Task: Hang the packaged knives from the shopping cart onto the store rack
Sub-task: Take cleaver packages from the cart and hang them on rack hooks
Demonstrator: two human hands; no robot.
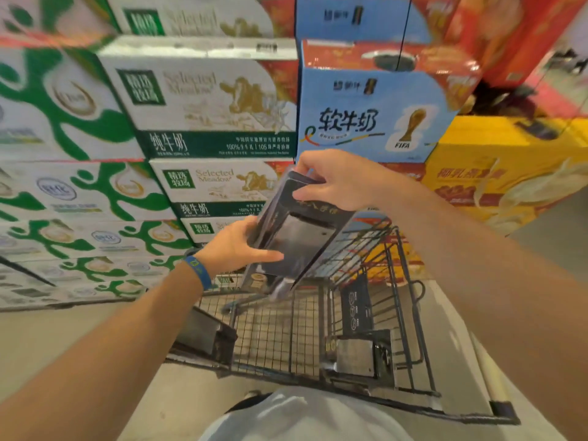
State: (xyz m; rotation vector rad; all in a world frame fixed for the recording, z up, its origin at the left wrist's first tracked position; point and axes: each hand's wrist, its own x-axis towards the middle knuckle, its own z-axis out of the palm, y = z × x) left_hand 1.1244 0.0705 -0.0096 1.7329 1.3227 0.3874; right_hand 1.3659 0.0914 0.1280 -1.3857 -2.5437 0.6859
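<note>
Above the black wire shopping cart [318,329], my right hand [334,183] pinches the top of the dark plastic knife package [299,237]; my left hand [238,246] clasps its side; I should keep the hanging end uppermost; rack unseen.

Stacked green-and-white milk cases [203,100] on the left, blue milk boxes [366,122] in the middle, yellow cartons [496,173] at right, red boxes [509,36] above them.

Two hands [241,246] [337,183], one shopping cart [280,329] — three packaged knives [296,230] [203,338] [356,354]
</note>
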